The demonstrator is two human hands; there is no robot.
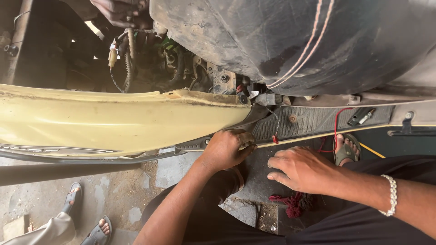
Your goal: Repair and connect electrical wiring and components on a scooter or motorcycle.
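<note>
Resting my right hand [299, 169] flat and empty, fingers loosely curled, above a red rag [290, 203] on the ground, I press my left hand [225, 149], gripping nothing, onto the dark footboard edge [200, 144] under the yellow scooter panel [113, 120], beyond which another person's hand [119, 12] grips cables.

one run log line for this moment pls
left hand: fingers on pale yellow scooter side panel lower edge | right hand: open, empty, beside grey footboard

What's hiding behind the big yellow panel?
Above the yellow panel, tangled wires, a ribbed hose and greasy engine parts show. Everything lower is covered by the panel.
</note>
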